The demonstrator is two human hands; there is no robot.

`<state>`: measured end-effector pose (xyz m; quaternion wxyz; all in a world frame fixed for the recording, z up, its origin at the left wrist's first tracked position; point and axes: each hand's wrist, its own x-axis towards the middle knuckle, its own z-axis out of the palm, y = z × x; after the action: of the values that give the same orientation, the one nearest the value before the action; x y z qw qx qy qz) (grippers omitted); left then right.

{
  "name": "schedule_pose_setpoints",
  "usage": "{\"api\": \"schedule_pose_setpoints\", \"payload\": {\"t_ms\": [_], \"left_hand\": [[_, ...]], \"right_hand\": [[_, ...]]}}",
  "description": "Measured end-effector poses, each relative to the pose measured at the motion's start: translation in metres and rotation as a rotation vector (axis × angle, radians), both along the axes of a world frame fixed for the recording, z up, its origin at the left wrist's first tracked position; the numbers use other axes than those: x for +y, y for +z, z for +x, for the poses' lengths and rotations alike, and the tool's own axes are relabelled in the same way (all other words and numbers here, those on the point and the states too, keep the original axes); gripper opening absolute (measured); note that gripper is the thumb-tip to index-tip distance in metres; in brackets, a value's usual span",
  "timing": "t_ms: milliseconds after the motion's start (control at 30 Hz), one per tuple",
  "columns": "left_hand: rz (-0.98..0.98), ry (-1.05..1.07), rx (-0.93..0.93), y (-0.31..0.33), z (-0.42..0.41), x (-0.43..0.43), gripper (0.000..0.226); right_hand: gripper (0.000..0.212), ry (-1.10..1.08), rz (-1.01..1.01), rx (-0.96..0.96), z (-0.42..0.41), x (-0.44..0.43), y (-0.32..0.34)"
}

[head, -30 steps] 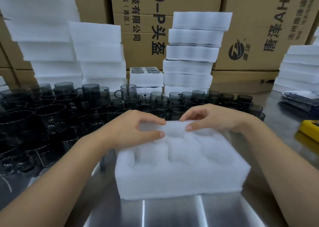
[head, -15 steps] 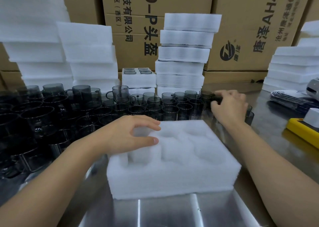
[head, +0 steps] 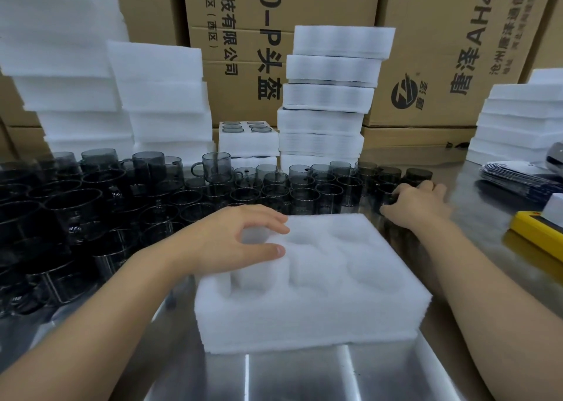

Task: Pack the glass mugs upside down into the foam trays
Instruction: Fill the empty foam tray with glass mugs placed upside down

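While the left grip [head: 237,242] rests palm down, fingers loosely spread, the foam tray [head: 320,309] lies under it; the right grip [head: 417,202] is extended, fingers curled round a mug [head: 383,195] just ahead.

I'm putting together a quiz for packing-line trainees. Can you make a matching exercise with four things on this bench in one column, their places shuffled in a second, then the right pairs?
Things
1. left hand
2. right hand
3. yellow object
4. filled foam tray

Places
A. at the right edge of the metal table
B. behind the mug rows, between white foam stacks
C. on the far left corner of the empty foam tray
D. on a glass mug at the right end of the rows

Pairs: 1-C, 2-D, 3-A, 4-B
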<state>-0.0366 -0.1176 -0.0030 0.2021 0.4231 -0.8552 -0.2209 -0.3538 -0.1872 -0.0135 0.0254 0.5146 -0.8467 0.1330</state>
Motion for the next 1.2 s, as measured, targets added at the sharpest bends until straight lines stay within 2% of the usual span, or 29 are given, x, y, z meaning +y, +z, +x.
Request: {"api": "schedule_pose_setpoints", "payload": {"t_ms": [233,367,567,733,900,1033,1200], "left_hand": [[-0.007,-0.005,-0.001,0.000,0.000,-0.001,0.028],[-0.010,-0.008,-0.009,0.000,0.000,-0.001,0.029],[-0.014,-0.009,-0.012,0.001,-0.001,0.000,0.027],[-0.011,-0.008,-0.011,0.001,-0.001,0.002,0.039],[-0.006,0.000,-0.011,0.001,-0.001,0.001,0.030],[-0.004,-0.008,-0.017,0.001,-0.001,0.001,0.029],[0.020,-0.005,-0.004,0.003,-0.001,0.000,0.034]], "right_hand": [[0.054,0.222,-0.014,-0.063,0.030,0.002,-0.001],[0.064,0.307,-0.030,-0.100,0.035,0.006,-0.001],[0.071,0.325,-0.022,-0.172,0.025,0.011,0.011],[0.076,0.306,0.011,-0.140,0.027,0.012,0.018],[0.062,0.287,-0.235,-0.170,0.030,0.022,0.029],[0.057,0.357,-0.438,-0.363,0.039,0.035,0.044],[0.056,0.646,-0.548,-0.727,0.075,0.058,0.052]]}}
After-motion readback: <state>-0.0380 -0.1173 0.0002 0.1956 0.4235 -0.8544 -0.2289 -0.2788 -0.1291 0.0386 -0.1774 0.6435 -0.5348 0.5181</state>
